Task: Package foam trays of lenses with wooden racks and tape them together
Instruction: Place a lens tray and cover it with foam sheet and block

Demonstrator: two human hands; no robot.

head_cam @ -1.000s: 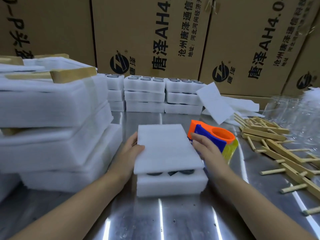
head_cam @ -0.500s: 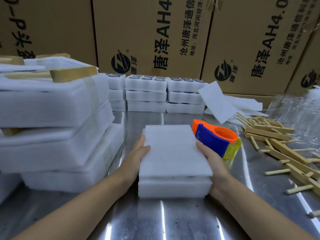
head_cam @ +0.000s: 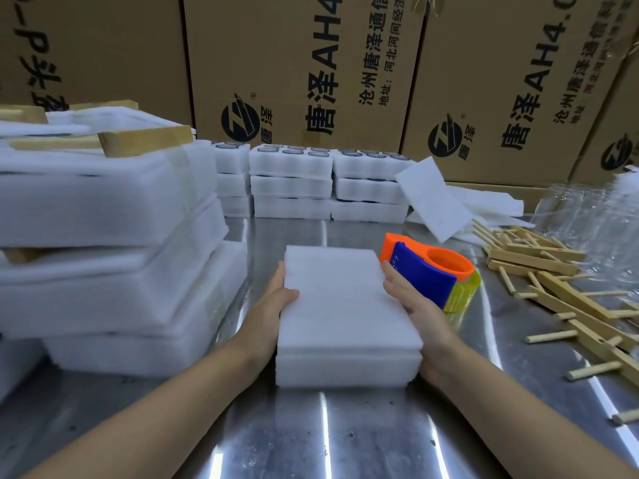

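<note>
A white foam tray (head_cam: 347, 369) lies on the steel table (head_cam: 332, 440) in front of me, covered by a flat foam sheet (head_cam: 342, 299) that hides its lenses. My left hand (head_cam: 268, 312) presses the stack's left side, thumb on top of the sheet. My right hand (head_cam: 415, 302) presses the right side with straight fingers. An orange and blue tape dispenser (head_cam: 432, 271) sits just right of the stack, behind my right hand. Loose wooden racks (head_cam: 553, 281) lie scattered at the right.
Taped foam bundles with wooden racks (head_cam: 103, 236) are piled high at the left. Stacks of lens trays (head_cam: 325, 181) stand at the back, loose foam sheets (head_cam: 439, 202) beside them. Clear plastic bags (head_cam: 594, 223) sit far right. Cardboard boxes (head_cam: 311, 63) wall the back.
The foam sheet, raised at its near edge before, now lies flat and square on the tray. Both hands slid to the stack's sides and press it.
</note>
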